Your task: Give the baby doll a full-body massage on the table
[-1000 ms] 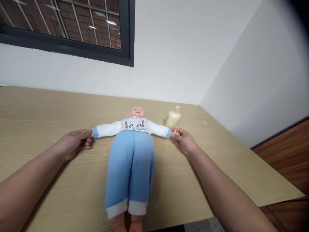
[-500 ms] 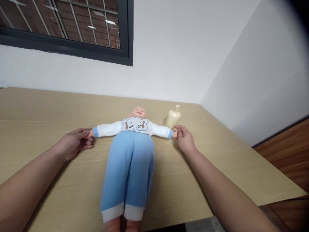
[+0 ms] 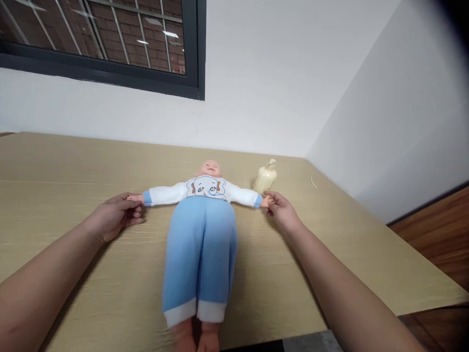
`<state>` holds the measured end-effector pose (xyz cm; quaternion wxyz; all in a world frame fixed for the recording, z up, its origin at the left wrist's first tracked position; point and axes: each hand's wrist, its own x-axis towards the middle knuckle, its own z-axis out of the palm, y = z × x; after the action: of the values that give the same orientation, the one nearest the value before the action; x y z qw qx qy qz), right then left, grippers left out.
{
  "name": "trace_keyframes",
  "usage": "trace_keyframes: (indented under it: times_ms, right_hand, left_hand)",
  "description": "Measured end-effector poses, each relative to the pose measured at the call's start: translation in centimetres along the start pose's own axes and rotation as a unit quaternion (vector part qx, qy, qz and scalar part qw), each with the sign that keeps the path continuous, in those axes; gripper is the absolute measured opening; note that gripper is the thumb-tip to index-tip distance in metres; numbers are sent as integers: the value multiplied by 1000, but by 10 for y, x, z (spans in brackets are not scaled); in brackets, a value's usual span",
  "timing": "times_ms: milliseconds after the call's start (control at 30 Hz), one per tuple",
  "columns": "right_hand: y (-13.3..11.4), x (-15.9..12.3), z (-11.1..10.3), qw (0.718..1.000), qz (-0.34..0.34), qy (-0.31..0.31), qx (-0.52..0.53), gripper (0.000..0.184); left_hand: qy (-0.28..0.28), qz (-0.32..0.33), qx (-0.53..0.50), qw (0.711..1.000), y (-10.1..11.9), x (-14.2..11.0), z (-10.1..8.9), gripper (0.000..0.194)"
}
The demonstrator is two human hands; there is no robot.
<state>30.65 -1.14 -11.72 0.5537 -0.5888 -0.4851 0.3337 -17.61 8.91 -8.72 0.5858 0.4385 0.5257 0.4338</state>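
Counter [image 3: 128,293]: doll [image 3: 201,239], face-up; left hand [image 3: 117,213] at nine o'clock, right hand [image 3: 285,213] at three, pinching doll's hands [image 3: 138,198]; stretch unchanged.

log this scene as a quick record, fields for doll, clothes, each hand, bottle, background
doll: face up on the table, arms spread, head toward the wall
clothes: white top with elephant print, blue trousers with white cuffs
left hand: pinches the doll's hand on that side
right hand: pinches the doll's other hand
bottle: cream, just beyond the right hand
background: dark-framed window, upper left
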Motion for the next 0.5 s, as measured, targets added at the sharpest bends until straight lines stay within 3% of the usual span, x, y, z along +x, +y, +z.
trace_keyframes:
  times_ms: [200, 500]
  right_hand:
    - [-14, -6, 2, 996, 22, -17, 86, 53]
    - [-24, -8, 5, 993, 32, -5, 115, 44]
  left_hand:
    - [15, 3, 11, 1000, -5, 4, 0, 38]
    - [17, 12, 35, 999, 0, -8, 9, 24]
